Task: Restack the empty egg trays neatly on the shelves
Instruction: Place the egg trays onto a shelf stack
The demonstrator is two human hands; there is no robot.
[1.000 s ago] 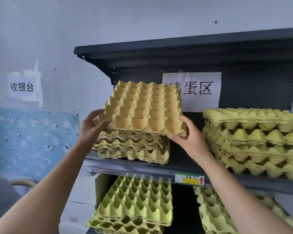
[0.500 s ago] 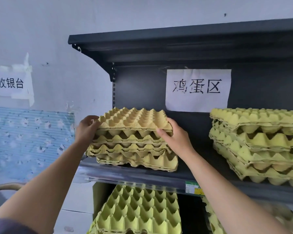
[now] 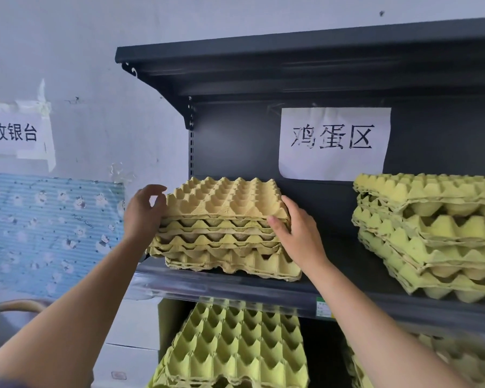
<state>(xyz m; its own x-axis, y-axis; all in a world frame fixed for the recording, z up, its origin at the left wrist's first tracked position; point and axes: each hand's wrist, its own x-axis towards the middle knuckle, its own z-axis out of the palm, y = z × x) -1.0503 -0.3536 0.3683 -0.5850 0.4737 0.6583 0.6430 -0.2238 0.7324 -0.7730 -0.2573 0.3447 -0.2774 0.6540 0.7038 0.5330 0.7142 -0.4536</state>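
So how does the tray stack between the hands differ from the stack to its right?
The left stack is duller and tan on top; the right stack is brighter yellow-green. The left stack is lower and packed tighter; the right stack is taller with loose gaps. The left hand and right hand touch only the left stack. Both hold empty trays on one shelf.

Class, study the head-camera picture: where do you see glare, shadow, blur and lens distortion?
Head view: soft, even light; glare streaks the clear plastic strip along the shelf's front edge; deep shadow lies under the dark metal top shelf; the white paper sign is sharp, while the yellow-green pulp egg trays at lower right look smeared; straight shelf edges slant, a wide-angle effect.
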